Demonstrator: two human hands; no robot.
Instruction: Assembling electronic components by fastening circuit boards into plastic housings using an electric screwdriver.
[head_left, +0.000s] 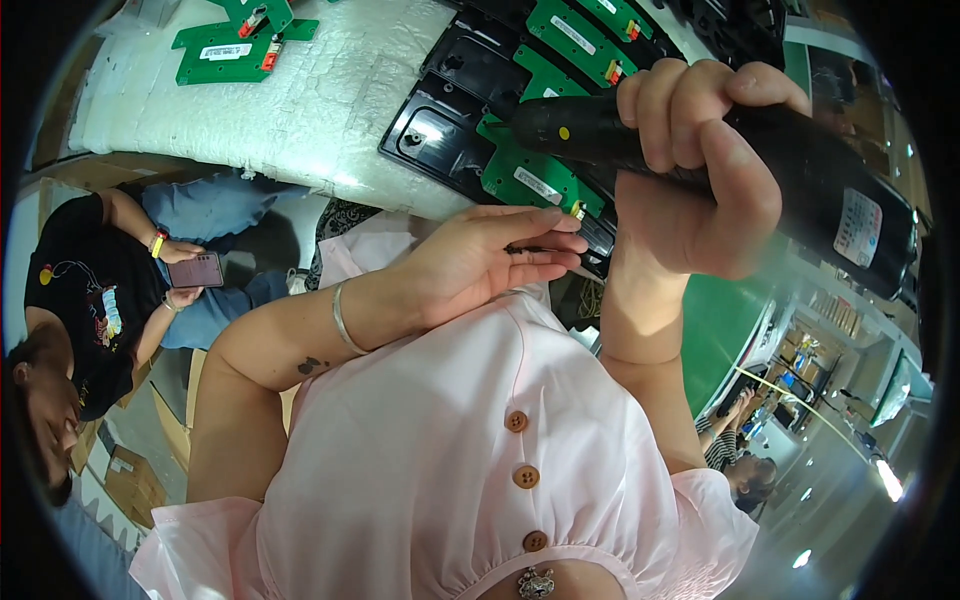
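Note:
My right hand [700, 150] is wrapped round a black electric screwdriver [825, 190], which is tilted and points left. Its thin bit reaches the green circuit board [530, 178] that lies on a black plastic housing; whether it touches a screw I cannot tell. My left hand [500, 255] is close to the near edge of that board, palm up with fingers curled. Small dark pieces [530, 250] lie against its fingers, too small to name for certain. A yellow and red connector [578, 210] sits on the board beside my left fingertips.
More green boards [565, 35] on black housings [435, 135] run toward the back. Loose green boards [225, 52] lie on white foam wrap [330, 90] at the far left. A seated person [90, 290] holds a phone at left; another person [740, 470] is at far right.

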